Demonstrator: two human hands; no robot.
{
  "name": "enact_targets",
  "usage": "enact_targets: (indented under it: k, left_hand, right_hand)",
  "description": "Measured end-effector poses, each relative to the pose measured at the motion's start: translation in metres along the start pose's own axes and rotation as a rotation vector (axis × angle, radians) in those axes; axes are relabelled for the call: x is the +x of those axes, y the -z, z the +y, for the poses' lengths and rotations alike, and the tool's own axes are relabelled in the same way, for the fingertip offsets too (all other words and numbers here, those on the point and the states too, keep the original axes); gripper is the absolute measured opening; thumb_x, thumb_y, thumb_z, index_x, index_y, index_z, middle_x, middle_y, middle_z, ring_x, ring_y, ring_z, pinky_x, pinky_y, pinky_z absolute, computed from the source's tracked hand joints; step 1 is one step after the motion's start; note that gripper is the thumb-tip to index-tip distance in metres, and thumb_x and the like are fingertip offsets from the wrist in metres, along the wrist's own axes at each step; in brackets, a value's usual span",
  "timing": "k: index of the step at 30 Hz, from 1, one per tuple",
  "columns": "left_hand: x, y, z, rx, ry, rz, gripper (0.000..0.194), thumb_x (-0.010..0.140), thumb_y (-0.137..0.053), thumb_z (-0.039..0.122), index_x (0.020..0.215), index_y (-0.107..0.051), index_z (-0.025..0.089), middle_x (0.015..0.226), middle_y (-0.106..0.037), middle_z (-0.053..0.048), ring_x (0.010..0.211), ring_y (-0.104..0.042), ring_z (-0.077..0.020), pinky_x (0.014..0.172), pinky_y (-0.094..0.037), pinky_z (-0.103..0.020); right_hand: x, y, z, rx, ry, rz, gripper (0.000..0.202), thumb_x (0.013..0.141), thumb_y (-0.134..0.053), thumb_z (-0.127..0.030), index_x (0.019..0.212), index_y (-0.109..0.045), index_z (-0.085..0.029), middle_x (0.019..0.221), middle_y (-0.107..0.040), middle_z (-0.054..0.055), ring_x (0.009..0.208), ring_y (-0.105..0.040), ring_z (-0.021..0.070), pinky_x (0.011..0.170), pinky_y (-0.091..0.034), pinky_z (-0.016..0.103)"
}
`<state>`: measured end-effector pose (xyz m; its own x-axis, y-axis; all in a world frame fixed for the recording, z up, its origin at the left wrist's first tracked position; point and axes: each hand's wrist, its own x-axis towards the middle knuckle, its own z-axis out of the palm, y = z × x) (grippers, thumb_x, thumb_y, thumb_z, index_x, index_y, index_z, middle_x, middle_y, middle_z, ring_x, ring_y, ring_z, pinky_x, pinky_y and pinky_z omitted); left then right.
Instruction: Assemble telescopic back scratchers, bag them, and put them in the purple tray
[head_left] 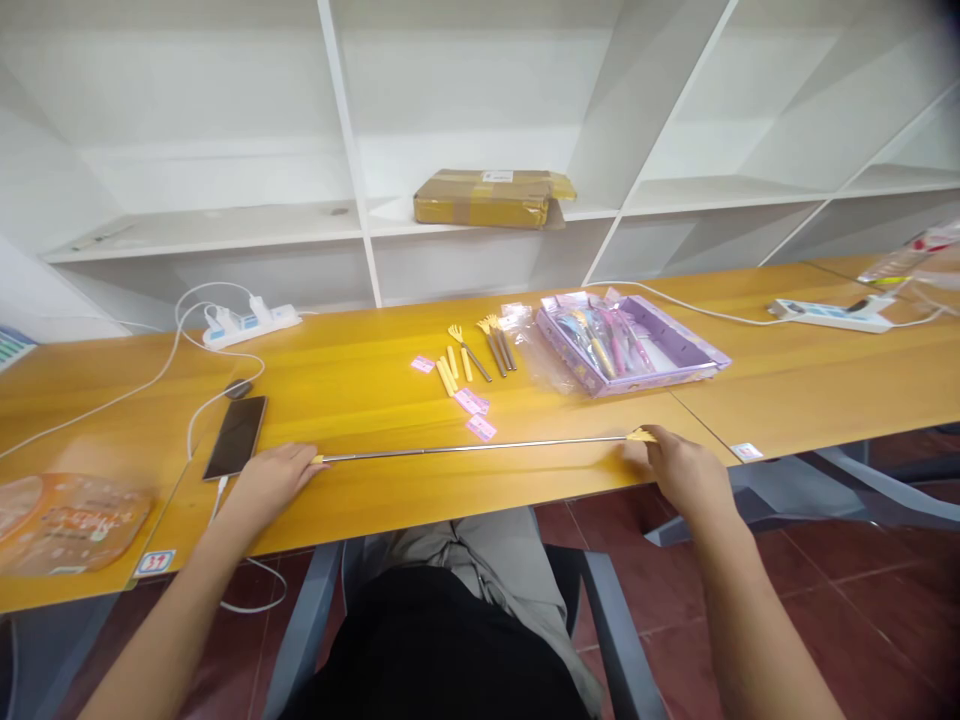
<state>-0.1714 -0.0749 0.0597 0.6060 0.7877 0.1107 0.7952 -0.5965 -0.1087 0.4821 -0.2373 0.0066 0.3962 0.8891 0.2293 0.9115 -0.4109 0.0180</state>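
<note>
A telescopic back scratcher (465,449) is stretched out long between my two hands, just above the front of the table. My left hand (274,485) is closed on its yellow handle end. Its yellow claw end is gripped by my right hand (686,470), fingers closed round it. Beyond the rod lie several yellow handle sleeves (448,374), a back scratcher head with a short rod (470,353) and a small group of similar scratcher heads (499,345). Pink cards (471,402) are scattered near them.
A purple box (675,345) holds wrapped back scratchers (600,340). A phone (236,437) lies left, on a cable. Power strips (251,326) sit at the back. An orange bag (75,522) is at far left, a cardboard box (484,198) on the shelf.
</note>
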Motion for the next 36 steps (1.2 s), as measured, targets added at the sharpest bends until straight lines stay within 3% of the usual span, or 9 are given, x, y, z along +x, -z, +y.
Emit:
enact_targets:
  k: [4, 7, 11, 14, 19, 25, 32, 36]
  left_hand:
    - [0.018, 0.004, 0.029, 0.029, 0.005, -0.093, 0.045, 0.115, -0.039, 0.050, 0.098, -0.069, 0.021, 0.093, -0.081, -0.011, 0.089, -0.078, -0.0264, 0.073, -0.049, -0.030]
    - [0.043, 0.011, 0.075, 0.030, 0.032, -0.132, 0.045, 0.116, -0.040, 0.049, 0.104, -0.070, 0.018, 0.098, -0.082, -0.015, 0.090, -0.079, -0.0280, 0.070, -0.049, -0.030]
    - [0.073, 0.021, 0.143, -0.066, 0.036, -0.186, 0.045, 0.116, -0.039, 0.048, 0.113, -0.070, 0.016, 0.102, -0.082, -0.018, 0.092, -0.081, -0.0283, 0.074, -0.053, -0.031]
    - [0.081, 0.019, 0.167, -0.108, 0.061, -0.256, 0.045, 0.116, -0.039, 0.048, 0.118, -0.070, 0.015, 0.106, -0.082, -0.020, 0.096, -0.082, -0.0309, 0.080, -0.057, -0.035]
    - [0.077, 0.003, 0.163, -0.117, 0.061, -0.372, 0.046, 0.116, -0.041, 0.050, 0.121, -0.070, 0.014, 0.111, -0.082, -0.020, 0.103, -0.082, -0.0330, 0.085, -0.059, -0.038]
    - [0.073, -0.009, 0.159, -0.175, 0.052, -0.327, 0.046, 0.112, -0.047, 0.060, 0.111, -0.071, 0.020, 0.110, -0.083, -0.014, 0.103, -0.081, -0.0314, 0.083, -0.056, -0.035]
    - [0.071, -0.009, 0.161, -0.141, 0.107, -0.312, 0.038, 0.111, -0.045, 0.046, 0.107, -0.074, 0.022, 0.105, -0.084, -0.012, 0.097, -0.081, -0.0289, 0.083, -0.055, -0.035]
    - [0.073, -0.003, 0.159, -0.099, 0.086, -0.352, 0.038, 0.110, -0.046, 0.044, 0.105, -0.077, 0.023, 0.102, -0.084, -0.013, 0.097, -0.081, -0.0294, 0.084, -0.056, -0.035]
  right_hand:
    - [0.013, 0.019, -0.042, -0.006, 0.049, 0.079, 0.037, 0.104, -0.054, -0.017, 0.135, -0.075, -0.014, 0.096, -0.083, 0.015, 0.070, -0.071, 0.0225, 0.062, -0.040, 0.030]
    - [0.014, 0.035, -0.111, 0.021, 0.113, 0.102, 0.035, 0.105, -0.055, -0.014, 0.135, -0.072, -0.015, 0.102, -0.083, 0.014, 0.076, -0.074, 0.0219, 0.064, -0.039, 0.029]
    - [-0.007, 0.054, -0.217, 0.030, 0.254, 0.087, 0.025, 0.104, -0.052, -0.008, 0.122, -0.069, -0.013, 0.097, -0.079, 0.015, 0.085, -0.076, 0.0224, 0.070, -0.043, 0.029]
    - [-0.024, 0.056, -0.259, -0.041, 0.297, -0.013, 0.018, 0.106, -0.047, -0.007, 0.106, -0.065, -0.013, 0.089, -0.074, 0.015, 0.081, -0.076, 0.0242, 0.070, -0.045, 0.030]
    - [-0.031, 0.040, -0.257, -0.046, 0.398, -0.200, 0.019, 0.107, -0.046, -0.007, 0.111, -0.064, -0.013, 0.092, -0.076, 0.013, 0.083, -0.078, 0.0251, 0.067, -0.046, 0.031]
    - [-0.039, 0.025, -0.256, 0.002, 0.348, -0.206, 0.023, 0.109, -0.046, -0.011, 0.123, -0.064, -0.014, 0.096, -0.077, 0.011, 0.090, -0.079, 0.0238, 0.072, -0.046, 0.032]
    - [-0.044, 0.035, -0.259, -0.020, 0.334, -0.230, 0.038, 0.109, -0.042, -0.010, 0.143, -0.059, -0.015, 0.103, -0.077, 0.012, 0.091, -0.080, 0.0234, 0.072, -0.047, 0.032]
    - [-0.046, 0.043, -0.256, -0.039, 0.356, -0.238, 0.038, 0.109, -0.043, -0.012, 0.142, -0.060, -0.018, 0.105, -0.076, 0.012, 0.090, -0.080, 0.0239, 0.069, -0.046, 0.031]
